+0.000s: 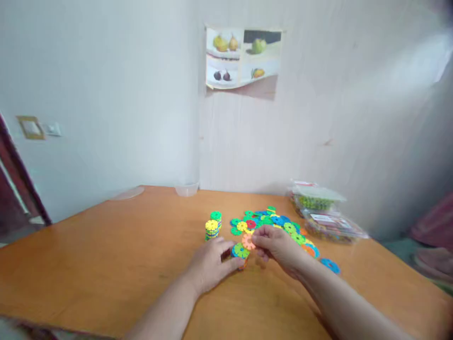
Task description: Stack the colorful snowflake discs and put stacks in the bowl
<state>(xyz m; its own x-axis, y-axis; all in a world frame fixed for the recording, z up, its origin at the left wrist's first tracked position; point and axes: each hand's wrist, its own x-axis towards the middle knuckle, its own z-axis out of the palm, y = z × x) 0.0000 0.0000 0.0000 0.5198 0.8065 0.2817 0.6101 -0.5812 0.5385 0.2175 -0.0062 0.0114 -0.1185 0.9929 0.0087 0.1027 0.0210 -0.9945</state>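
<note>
On wooden table [106, 264] | right hand [271, 242] pinching flat pink notched disc [248, 242] | left hand [215, 262] loosely curled around green-topped stack [240, 250]

Multicoloured notched round discs [278, 220]: plastic, smooth, mostly matt. Orange-brown table [116, 255]: wood-look top, smooth, faint sheen. Clear rectangular boxes [332, 225]: thin glossy plastic. Whitish round bowl [187, 190]: translucent plastic. White rectangular fruit poster [260, 52]: paper, curling.

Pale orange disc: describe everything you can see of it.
The pale orange disc is thin and round with a notched edge, apparently plastic. The right hand pinches it near its edge, its broad face toward the camera. It is just beside the green-topped stack; whether they touch is unclear.
</note>
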